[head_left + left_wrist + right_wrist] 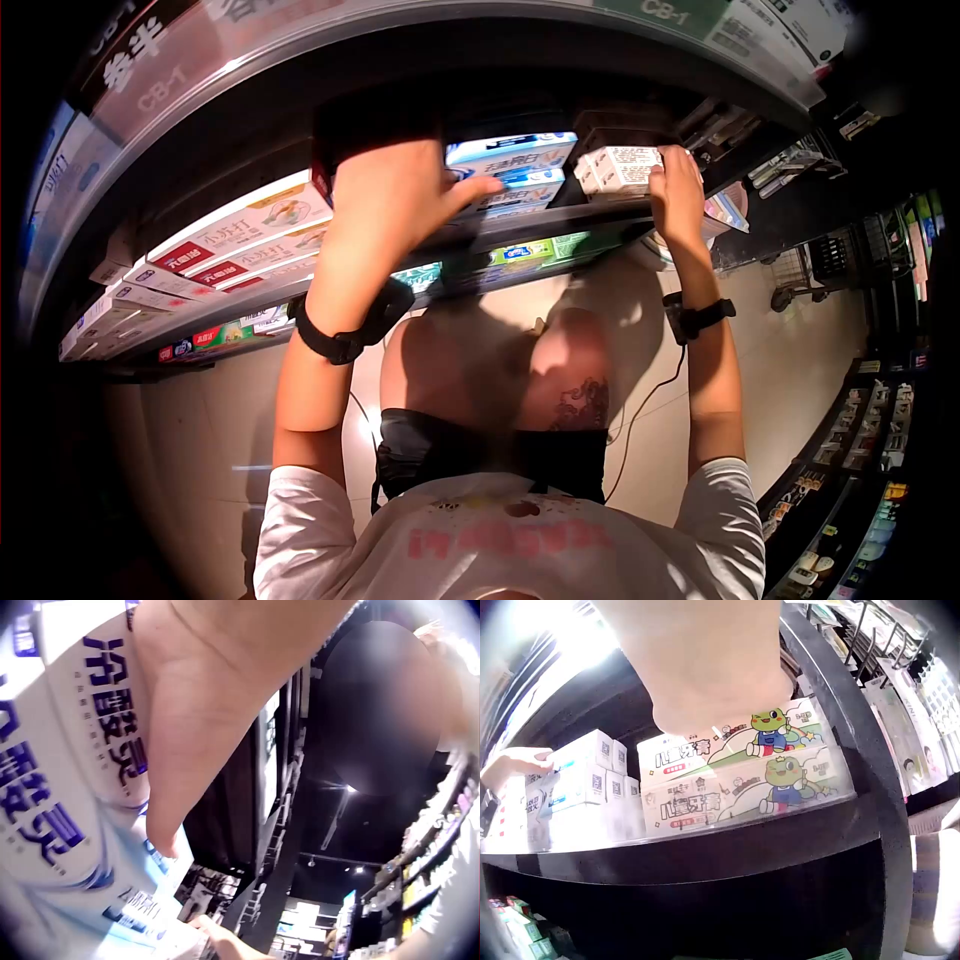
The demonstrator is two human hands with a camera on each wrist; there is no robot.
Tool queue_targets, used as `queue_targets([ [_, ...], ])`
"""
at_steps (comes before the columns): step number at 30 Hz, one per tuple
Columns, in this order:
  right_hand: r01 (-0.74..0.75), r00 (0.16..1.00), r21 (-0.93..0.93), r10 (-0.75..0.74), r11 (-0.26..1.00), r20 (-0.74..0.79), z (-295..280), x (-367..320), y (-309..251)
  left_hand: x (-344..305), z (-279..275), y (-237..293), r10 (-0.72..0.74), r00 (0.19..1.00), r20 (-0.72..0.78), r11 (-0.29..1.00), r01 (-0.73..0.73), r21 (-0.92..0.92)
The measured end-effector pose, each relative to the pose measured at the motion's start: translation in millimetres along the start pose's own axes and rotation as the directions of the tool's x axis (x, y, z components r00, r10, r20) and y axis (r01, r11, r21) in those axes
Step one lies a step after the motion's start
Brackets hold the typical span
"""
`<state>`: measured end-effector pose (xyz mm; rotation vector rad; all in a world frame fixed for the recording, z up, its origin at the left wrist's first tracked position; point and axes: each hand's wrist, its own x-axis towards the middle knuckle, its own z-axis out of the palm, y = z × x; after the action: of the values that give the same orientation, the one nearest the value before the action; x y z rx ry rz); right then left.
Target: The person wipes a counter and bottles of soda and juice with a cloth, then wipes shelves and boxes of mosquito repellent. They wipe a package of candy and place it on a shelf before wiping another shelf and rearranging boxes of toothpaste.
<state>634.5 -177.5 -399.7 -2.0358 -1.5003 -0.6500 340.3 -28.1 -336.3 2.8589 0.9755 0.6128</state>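
Observation:
On the shelf, my left hand reaches in over toothpaste boxes, its fingers hidden in shadow. Its thumb extends across blue-and-white toothpaste boxes, flat against their printed fronts in the left wrist view. My right hand is farther right, with bent fingers and thumb gripping the end of a small stack of white boxes. Seen from the right wrist, these are children's toothpaste boxes with a green frog print, stacked in two layers; the palm above hides the fingers.
Red-and-white toothpaste boxes line the shelf on the left. A dark shelf lip runs along the front, with more packages below. Packages hang from hooks at the right. A cart stands in the aisle.

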Motion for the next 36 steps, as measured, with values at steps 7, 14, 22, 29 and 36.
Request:
queue_targets([
  [7, -0.014, 0.999, 0.056, 0.016, 0.998, -0.033, 0.5, -1.1, 1.7, 2.2, 0.8, 5.1, -0.031, 0.999, -0.011, 0.991, 0.032, 0.130],
  [14, 0.059, 0.994, 0.087, -0.050, 0.994, -0.098, 0.7, 0.8, 1.4, 5.2, 2.0, -1.4, 0.060, 0.992, -0.110, 0.991, -0.046, 0.123],
  [22, 0.010, 0.999, 0.043, -0.008, 0.999, -0.040, 0.3, -0.8, 4.0, 4.1, -3.5, 2.6, 0.013, 0.997, -0.078, 0.987, 0.000, 0.159],
  [29, 0.114, 0.993, 0.269, -0.111, 0.956, -0.028, -8.3, 4.9, -22.7, 4.3, -20.7, 13.1, -0.165, 0.956, 0.241, 0.983, 0.138, 0.124],
  [36, 0.156, 0.911, 0.563, -0.339, 0.812, 0.236, -26.8, 55.8, -98.3, -2.4, -19.5, -4.5, -0.010, 0.993, 0.119, 0.991, -0.006, 0.131],
])
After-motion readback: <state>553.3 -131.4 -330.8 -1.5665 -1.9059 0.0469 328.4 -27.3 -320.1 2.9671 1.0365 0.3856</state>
